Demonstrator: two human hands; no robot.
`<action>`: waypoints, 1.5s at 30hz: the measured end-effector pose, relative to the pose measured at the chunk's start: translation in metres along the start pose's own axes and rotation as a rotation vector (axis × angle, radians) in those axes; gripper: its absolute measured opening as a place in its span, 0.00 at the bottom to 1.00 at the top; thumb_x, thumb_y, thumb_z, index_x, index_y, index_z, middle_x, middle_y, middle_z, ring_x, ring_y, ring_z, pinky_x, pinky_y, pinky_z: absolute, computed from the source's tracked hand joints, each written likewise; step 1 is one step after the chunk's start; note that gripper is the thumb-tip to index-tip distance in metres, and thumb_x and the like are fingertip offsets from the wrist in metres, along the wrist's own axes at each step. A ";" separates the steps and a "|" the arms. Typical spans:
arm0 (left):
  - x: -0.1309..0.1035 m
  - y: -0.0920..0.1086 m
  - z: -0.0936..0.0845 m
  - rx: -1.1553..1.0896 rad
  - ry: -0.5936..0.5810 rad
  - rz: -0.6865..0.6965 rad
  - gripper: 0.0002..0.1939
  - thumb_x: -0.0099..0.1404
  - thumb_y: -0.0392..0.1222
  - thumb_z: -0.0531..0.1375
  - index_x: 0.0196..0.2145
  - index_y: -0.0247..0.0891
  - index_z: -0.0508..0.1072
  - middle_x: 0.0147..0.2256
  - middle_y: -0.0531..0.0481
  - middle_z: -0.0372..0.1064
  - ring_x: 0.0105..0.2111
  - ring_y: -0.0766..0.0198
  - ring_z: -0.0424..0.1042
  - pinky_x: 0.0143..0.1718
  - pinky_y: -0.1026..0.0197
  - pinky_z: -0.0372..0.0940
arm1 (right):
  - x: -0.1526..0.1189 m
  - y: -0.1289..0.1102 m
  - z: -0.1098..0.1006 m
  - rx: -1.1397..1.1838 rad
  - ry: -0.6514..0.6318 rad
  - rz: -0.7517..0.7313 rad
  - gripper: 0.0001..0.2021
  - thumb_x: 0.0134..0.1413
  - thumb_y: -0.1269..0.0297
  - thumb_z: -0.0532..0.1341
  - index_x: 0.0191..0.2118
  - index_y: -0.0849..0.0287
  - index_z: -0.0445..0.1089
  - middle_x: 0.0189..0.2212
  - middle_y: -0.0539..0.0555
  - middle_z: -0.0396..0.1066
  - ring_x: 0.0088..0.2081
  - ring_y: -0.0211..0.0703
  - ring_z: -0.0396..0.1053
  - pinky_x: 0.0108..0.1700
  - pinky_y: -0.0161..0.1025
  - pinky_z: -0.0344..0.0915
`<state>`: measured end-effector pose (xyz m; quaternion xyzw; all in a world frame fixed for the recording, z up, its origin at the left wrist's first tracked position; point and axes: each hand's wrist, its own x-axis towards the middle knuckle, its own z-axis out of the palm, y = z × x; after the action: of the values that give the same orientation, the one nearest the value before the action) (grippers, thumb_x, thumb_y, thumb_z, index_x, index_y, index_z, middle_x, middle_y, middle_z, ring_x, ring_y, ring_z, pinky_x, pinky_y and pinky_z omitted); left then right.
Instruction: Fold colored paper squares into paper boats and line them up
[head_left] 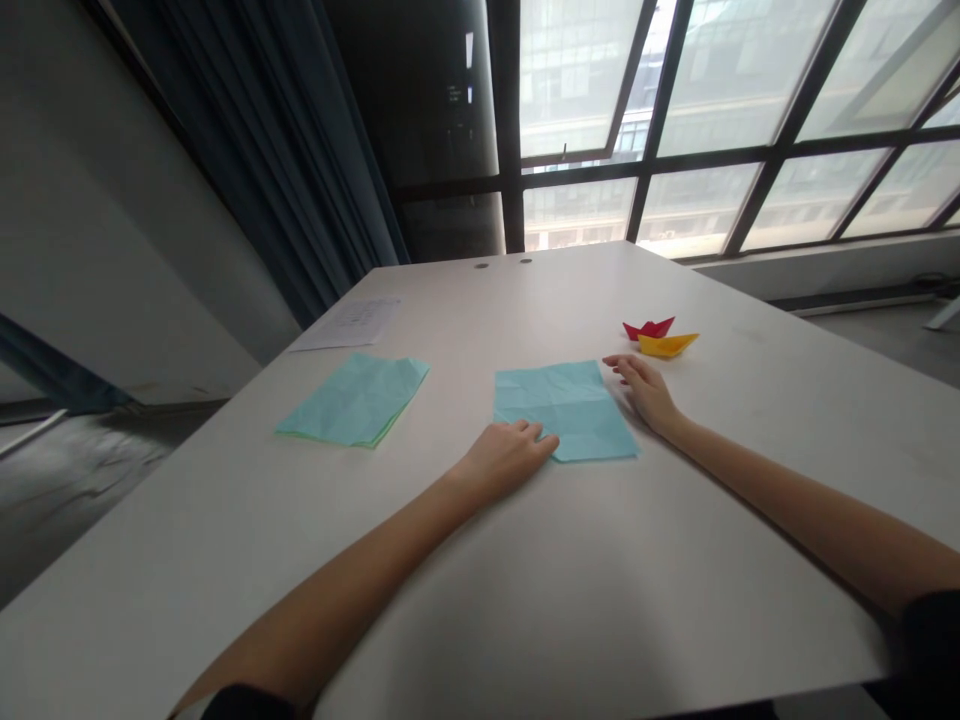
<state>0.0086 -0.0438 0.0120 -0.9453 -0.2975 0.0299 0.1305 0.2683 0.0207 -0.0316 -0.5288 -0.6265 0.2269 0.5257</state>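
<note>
A square light-blue sheet of paper [577, 405] with faint creases lies flat on the white table in front of me. My left hand [514, 452] rests on its near left corner, palm down, fingers lying on the paper and partly hidden by the back of the hand. By the far right corner of the sheet, my right hand [643, 388] has its fingers stretched out along the edge, holding nothing that I can make out. Just beyond that hand sit a yellow paper boat [667, 346] and a red paper boat [646, 328], close together.
To the left lies a stack of paper sheets [356, 400], blue on top with green edges below. Behind it is a white printed page [349, 325]. The white table [480, 310] reaches toward the windows [585, 210]; a dark blue curtain [292, 150] hangs at the left.
</note>
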 end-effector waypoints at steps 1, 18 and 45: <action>-0.001 0.002 -0.001 -0.020 0.002 -0.001 0.08 0.66 0.38 0.49 0.39 0.38 0.65 0.39 0.44 0.69 0.37 0.59 0.69 0.30 0.62 0.63 | -0.001 -0.002 -0.001 -0.064 -0.025 -0.060 0.17 0.55 0.51 0.50 0.39 0.55 0.70 0.41 0.56 0.71 0.44 0.48 0.67 0.44 0.47 0.65; -0.012 -0.064 0.047 -0.351 0.002 -0.401 0.29 0.64 0.58 0.44 0.58 0.42 0.57 0.61 0.42 0.49 0.60 0.52 0.50 0.57 0.47 0.49 | -0.011 -0.004 -0.010 -0.620 -0.552 -0.436 0.23 0.53 0.46 0.53 0.50 0.53 0.67 0.50 0.58 0.67 0.51 0.54 0.63 0.54 0.55 0.56; -0.008 -0.063 0.053 -0.727 0.549 -0.429 0.04 0.57 0.40 0.58 0.29 0.37 0.71 0.41 0.46 0.69 0.47 0.58 0.64 0.51 0.53 0.57 | -0.008 -0.003 -0.008 -0.373 -0.388 -0.417 0.10 0.53 0.58 0.56 0.35 0.56 0.71 0.36 0.55 0.74 0.43 0.48 0.67 0.47 0.46 0.62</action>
<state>-0.0406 0.0135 -0.0223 -0.8201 -0.4311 -0.3528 -0.1307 0.2731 0.0103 -0.0295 -0.4234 -0.8401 0.0926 0.3262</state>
